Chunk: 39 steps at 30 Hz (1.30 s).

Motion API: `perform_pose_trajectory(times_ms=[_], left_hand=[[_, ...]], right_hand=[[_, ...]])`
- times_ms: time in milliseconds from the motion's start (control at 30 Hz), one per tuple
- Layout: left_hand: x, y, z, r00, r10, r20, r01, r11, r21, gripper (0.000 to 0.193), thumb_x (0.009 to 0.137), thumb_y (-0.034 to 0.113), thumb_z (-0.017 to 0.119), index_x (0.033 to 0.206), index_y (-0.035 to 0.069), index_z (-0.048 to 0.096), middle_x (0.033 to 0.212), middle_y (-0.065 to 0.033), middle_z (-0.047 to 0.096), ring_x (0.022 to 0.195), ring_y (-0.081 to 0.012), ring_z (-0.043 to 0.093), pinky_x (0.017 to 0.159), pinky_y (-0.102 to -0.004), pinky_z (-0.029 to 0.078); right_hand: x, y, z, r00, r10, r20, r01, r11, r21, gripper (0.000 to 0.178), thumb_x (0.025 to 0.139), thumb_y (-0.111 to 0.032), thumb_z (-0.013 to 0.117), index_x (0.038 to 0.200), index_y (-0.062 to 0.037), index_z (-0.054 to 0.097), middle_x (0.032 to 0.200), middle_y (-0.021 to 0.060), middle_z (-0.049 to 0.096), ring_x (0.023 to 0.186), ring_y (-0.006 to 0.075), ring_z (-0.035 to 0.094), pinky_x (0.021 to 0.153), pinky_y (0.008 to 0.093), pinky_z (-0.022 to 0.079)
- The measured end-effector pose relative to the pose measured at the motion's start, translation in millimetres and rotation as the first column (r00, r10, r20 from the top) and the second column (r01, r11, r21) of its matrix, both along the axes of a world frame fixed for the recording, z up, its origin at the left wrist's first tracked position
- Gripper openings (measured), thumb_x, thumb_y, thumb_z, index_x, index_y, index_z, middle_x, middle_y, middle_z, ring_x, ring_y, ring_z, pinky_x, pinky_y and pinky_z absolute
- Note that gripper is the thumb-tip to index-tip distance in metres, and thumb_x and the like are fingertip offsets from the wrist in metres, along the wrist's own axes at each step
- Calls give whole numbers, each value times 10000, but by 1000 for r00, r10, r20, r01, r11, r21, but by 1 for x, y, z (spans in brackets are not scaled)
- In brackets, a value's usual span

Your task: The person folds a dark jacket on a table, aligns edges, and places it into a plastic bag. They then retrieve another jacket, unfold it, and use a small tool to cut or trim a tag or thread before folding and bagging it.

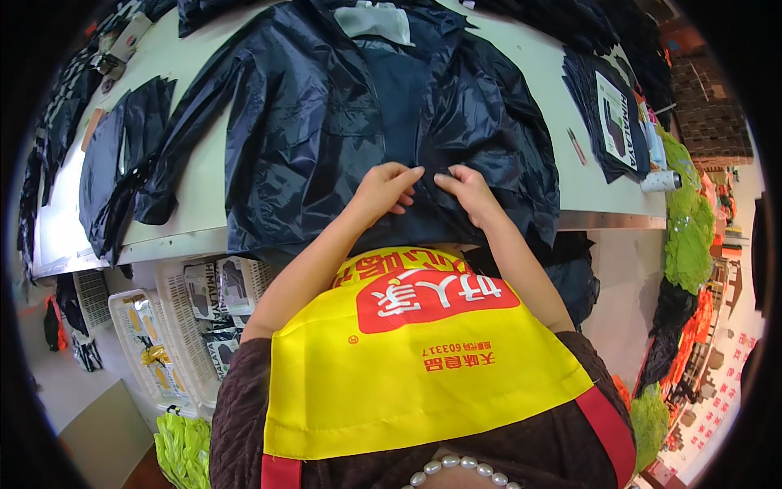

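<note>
A shiny dark navy jacket [301, 122] lies spread on the white table, its collar at the far side and its lower hem toward me. Its front is parted, showing a dark blue inside and a whitish patch [379, 24] at the neck. Near the hem, my left hand [386, 191] pinches at the front opening, thumb and forefinger together and the other fingers curled. Close by on the right, my right hand [467, 192] is closed in a similar pinch on the right front edge. The exact bit of cloth between the fingertips is hard to see.
Stacked dark garments [126, 163] lie on the table's left. At right are snips [577, 147], a pile of dark packs [607, 114] and a thread spool [661, 181]. White plastic baskets [175, 326] with packets sit below. Lime-green cloth [688, 236] hangs beyond the right edge.
</note>
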<state>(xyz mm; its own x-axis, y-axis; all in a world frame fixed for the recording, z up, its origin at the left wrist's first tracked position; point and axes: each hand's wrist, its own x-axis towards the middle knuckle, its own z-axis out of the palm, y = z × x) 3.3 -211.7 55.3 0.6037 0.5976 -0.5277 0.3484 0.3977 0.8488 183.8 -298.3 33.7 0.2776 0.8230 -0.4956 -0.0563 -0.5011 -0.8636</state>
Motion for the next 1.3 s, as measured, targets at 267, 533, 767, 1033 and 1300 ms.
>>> perform_pose_trajectory(times_ms=[267,533,767,1033,1300], left_hand=[[35,-8,-7,975,91,203,-60,987,-151,217,840,197,667,916,5,599,773,-48,615,609,-121,630,553,-204,536],[35,-4,-5,952,253,172,-205,945,-254,207,851,234,661,838,32,617,713,-49,618,589,-106,626,553,-207,532],[45,11,5,984,71,163,-54,993,-102,270,885,332,599,863,64,617,745,-57,646,600,-126,638,536,-215,518],[48,18,20,988,54,141,-40,994,-99,250,891,282,552,817,53,618,707,-57,644,605,-145,646,538,-234,510],[63,103,6,827,492,271,-528,846,77,225,866,229,553,798,17,585,643,-69,580,523,-167,578,468,-260,446]], right_hand=[[-5,0,9,976,-216,25,201,940,275,156,894,-175,584,889,-22,610,760,-41,543,703,45,471,642,200,399],[-7,-1,55,477,-355,804,-279,807,521,197,795,-103,645,976,-34,605,836,94,614,757,232,589,701,308,474],[-8,-4,62,413,-14,911,-515,821,246,199,785,-114,640,962,-30,607,876,122,624,819,279,614,687,354,504],[5,9,60,360,-43,932,-636,719,279,68,788,-74,586,819,-26,548,759,130,576,735,296,596,648,378,495],[-13,-41,125,254,337,907,-813,582,12,100,761,-94,604,751,-37,521,759,131,559,778,298,586,666,373,488]])
